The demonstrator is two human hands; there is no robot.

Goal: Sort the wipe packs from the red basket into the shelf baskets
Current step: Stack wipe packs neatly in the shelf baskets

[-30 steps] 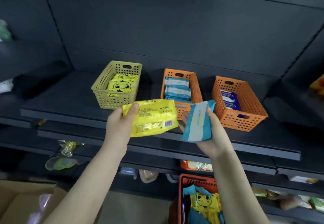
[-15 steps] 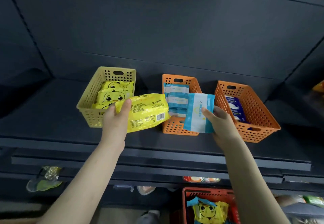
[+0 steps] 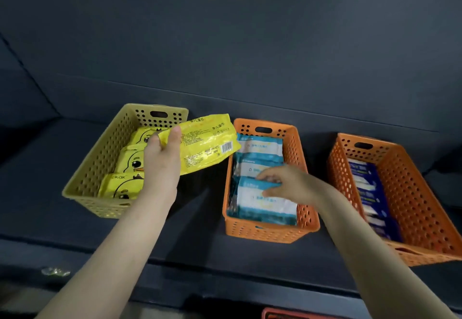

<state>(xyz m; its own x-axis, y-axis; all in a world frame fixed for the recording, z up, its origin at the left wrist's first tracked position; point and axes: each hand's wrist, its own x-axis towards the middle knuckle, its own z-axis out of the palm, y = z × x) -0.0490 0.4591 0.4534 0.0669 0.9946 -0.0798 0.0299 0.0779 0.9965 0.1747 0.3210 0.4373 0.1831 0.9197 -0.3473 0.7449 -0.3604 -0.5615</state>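
Observation:
My left hand (image 3: 161, 161) grips a yellow wipe pack (image 3: 208, 143), label side up, above the right rim of the yellow shelf basket (image 3: 100, 158), which holds several yellow duck packs. My right hand (image 3: 287, 183) reaches into the middle orange basket (image 3: 306, 208) and pinches the top edge of a blue-and-white wipe pack (image 3: 262, 201) lying at its front, on other blue-and-white packs. The right orange basket (image 3: 415, 208) holds dark blue packs. Only the red basket's rim (image 3: 282, 315) shows at the bottom edge.
All three baskets stand on a dark shelf (image 3: 195, 251) with a dark back panel behind them. A lower shelf edge runs across the bottom. A crumpled clear wrapper (image 3: 56, 271) lies at the lower left.
Both hands moved forward over the shelf. The right hand brought the blue-and-white pack down into the middle orange basket. The left hand lifted the yellow pack to the yellow basket's right rim.

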